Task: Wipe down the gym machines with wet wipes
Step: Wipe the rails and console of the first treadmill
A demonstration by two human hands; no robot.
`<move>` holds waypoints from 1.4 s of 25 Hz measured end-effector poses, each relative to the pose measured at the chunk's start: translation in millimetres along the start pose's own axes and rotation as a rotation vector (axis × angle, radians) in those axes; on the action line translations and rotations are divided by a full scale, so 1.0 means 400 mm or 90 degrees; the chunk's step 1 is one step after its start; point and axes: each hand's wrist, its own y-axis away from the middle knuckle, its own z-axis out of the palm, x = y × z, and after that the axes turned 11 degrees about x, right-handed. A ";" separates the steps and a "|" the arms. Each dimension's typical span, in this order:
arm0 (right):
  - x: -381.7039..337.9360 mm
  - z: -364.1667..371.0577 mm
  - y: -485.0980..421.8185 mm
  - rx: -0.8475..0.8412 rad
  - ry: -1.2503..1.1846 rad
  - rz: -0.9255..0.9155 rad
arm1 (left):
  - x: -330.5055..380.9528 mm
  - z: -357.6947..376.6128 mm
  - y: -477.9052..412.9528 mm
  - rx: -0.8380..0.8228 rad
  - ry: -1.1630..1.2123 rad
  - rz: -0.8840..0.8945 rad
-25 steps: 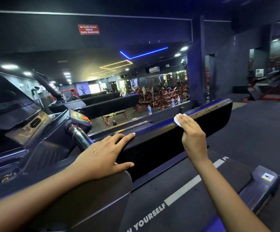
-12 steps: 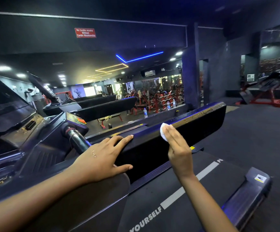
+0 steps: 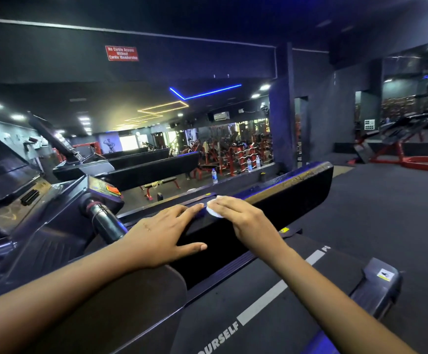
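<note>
Station: black treadmill with a long, dark padded side rail (image 3: 292, 185); grey running belt (image 3: 335, 264) with a white stripe lies below it.
Step in hand: wiping the top face of the side rail, judged from the hand positions.
Wipe: small white wet wipe (image 3: 212, 212), bunched, lies on the top edge of the rail under the right fingertips, just beside the left index fingertip.
Right hand: right hand (image 3: 243, 221) reaches across the belt, fingers laid out fairly straight and pressing the wipe down onto the rail. The thumb is hidden, so I cannot tell if it pinches the wipe from beneath.
Left hand: left hand (image 3: 161, 236) lies flat and relaxed on the rail's near end, fingers on the top face, thumb on the side face. It holds nothing and appears to brace.
Surface note: the far stretch of the rail top shows a dull, yellowish scuffed band.
Technique: hold even downward pressure through flat fingers; run long overlapping strokes along the rail's length; cover the top edge, then the side face.
Technique, wipe: the wipe is small and bunched; unfolding it would likely give more contact. Turn to a fresh face once soiled.
Technique, left hand: lift it before the stroke reaches it, or that patch is missed.
Remaining, judged: dark console (image 3: 16, 200), cylindrical handgrip (image 3: 105, 221) and the neighbouring machines are not yet attended to.
</note>
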 end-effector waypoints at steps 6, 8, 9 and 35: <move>0.235 -0.071 0.002 -0.153 0.065 0.061 | 0.045 0.030 -0.088 -0.025 0.020 0.020; 0.306 -0.092 -0.005 -0.213 0.079 0.092 | 0.051 0.031 -0.092 -0.029 0.037 0.009; 0.339 -0.104 -0.008 -0.232 0.088 0.105 | 0.056 0.028 -0.093 -0.027 0.037 0.011; 0.224 -0.086 -0.011 -0.088 -0.022 0.022 | 0.065 0.027 -0.083 -0.034 0.029 0.007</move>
